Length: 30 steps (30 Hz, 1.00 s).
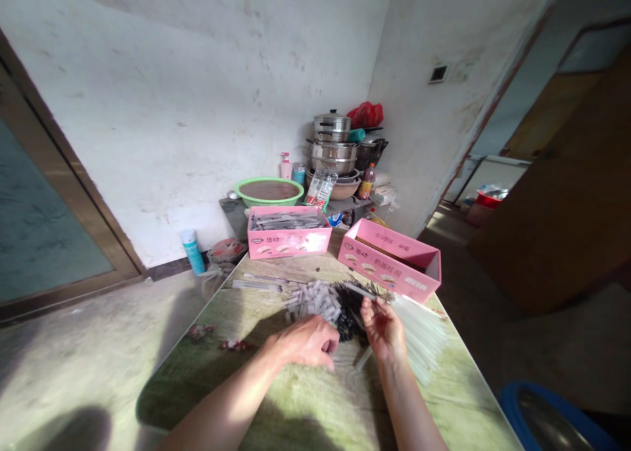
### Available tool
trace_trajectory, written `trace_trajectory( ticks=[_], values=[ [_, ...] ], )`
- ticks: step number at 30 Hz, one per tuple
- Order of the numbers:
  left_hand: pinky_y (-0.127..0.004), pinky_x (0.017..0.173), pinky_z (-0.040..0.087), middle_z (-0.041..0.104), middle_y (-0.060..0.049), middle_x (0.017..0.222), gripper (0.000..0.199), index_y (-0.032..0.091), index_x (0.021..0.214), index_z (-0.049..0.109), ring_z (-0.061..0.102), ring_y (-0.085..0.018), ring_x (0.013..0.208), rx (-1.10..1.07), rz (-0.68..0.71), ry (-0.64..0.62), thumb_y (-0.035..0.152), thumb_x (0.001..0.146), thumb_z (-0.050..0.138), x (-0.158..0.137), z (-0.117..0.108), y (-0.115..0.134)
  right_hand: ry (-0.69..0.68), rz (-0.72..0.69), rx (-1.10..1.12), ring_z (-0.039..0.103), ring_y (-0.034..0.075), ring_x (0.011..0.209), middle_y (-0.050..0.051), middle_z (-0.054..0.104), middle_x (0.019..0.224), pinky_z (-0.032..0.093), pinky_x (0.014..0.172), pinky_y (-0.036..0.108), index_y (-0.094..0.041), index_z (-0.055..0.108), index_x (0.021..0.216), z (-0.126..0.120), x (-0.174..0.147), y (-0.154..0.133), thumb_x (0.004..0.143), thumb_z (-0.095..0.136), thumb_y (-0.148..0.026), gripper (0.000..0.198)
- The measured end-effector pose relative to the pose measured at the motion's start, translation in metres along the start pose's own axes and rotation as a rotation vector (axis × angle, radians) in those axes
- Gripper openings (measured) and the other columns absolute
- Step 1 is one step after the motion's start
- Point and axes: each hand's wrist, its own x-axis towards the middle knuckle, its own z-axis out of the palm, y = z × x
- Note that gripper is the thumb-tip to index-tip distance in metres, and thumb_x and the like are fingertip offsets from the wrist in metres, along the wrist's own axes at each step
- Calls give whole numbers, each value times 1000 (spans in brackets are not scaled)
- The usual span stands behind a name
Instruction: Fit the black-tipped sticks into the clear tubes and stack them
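Note:
My right hand (384,327) is closed in a pinch on a thin, pale translucent tube (359,289), which points up and left over the pile. My left hand (309,340) is curled with its fingers bent down at the near edge of the heaps; whatever its fingertips hold is hidden. Just beyond it lies a heap of short whitish-grey pieces (313,298), and against that a heap of small black pieces (349,309). Many long clear tubes (419,336) lie side by side to the right of my right hand. One loose clear tube (363,359) rests between the hands.
A pink box (290,246) full of greyish filled tubes (286,221) stands at the table's far left. Another pink box (389,267) sits at the far right. Behind are a green basin (269,180), stacked steel pots (334,152) and a bottle (366,181).

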Motion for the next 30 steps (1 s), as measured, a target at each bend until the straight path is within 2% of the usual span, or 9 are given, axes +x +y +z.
trace_trajectory(
  ticks=[3, 5, 7, 9, 12, 15, 19, 30],
  values=[
    [-25, 59, 39, 70, 0, 73, 6, 20, 78, 77, 57, -14, 64, 24, 65, -13, 15, 74, 77, 2, 2, 2, -14, -3, -14, 77, 19, 66, 6, 80, 74, 66, 61, 26, -20, 70, 75, -1, 0, 0, 69, 78, -8, 16],
    [-25, 64, 41, 70, 0, 73, 12, 20, 77, 77, 59, -14, 67, -57, 103, 58, 9, 74, 71, 3, 3, -1, -21, -3, -28, 77, 19, 66, 6, 80, 73, 66, 61, 26, -20, 70, 74, 0, -1, 0, 67, 80, -9, 16],
    [-25, 65, 43, 70, -1, 75, 12, 19, 77, 77, 60, -14, 67, -198, 100, 216, 10, 76, 69, 5, 3, -6, -31, -7, -48, 77, 19, 64, 7, 80, 72, 65, 60, 26, -19, 71, 73, 2, -3, -1, 63, 83, -11, 18],
    [-25, 60, 43, 68, -2, 73, 8, 19, 81, 76, 59, -14, 62, -424, 43, 394, 20, 81, 69, 7, 0, -13, -55, -26, -83, 76, 19, 62, 7, 79, 72, 65, 58, 26, -18, 71, 73, 5, -6, -1, 60, 87, -15, 21],
    [-24, 54, 43, 64, -2, 65, 25, 15, 87, 74, 56, -14, 55, -836, -16, 594, 40, 85, 71, 9, -6, -25, -105, -74, -155, 75, 20, 59, 9, 79, 72, 64, 56, 27, -18, 71, 74, 11, -12, 0, 58, 92, -22, 26],
    [-24, 55, 45, 62, -1, 63, 37, 13, 89, 71, 56, -13, 55, -1094, -28, 745, 47, 78, 80, 12, -9, -32, -142, -106, -231, 75, 20, 59, 8, 79, 71, 64, 56, 27, -18, 71, 73, 17, -18, 2, 59, 93, -27, 28],
    [-24, 55, 46, 62, 0, 64, 41, 14, 87, 69, 57, -13, 56, -1196, -38, 778, 48, 72, 86, 15, -6, -34, -154, -118, -296, 75, 21, 58, 8, 79, 70, 64, 54, 28, -18, 70, 73, 22, -22, 5, 59, 94, -30, 30],
    [-24, 55, 47, 63, 0, 61, 38, 14, 86, 69, 57, -12, 54, -1181, -25, 755, 47, 75, 85, 17, -1, -35, -150, -131, -332, 75, 21, 57, 8, 79, 69, 64, 54, 28, -18, 70, 73, 25, -23, 6, 60, 93, -30, 30]
  ],
)
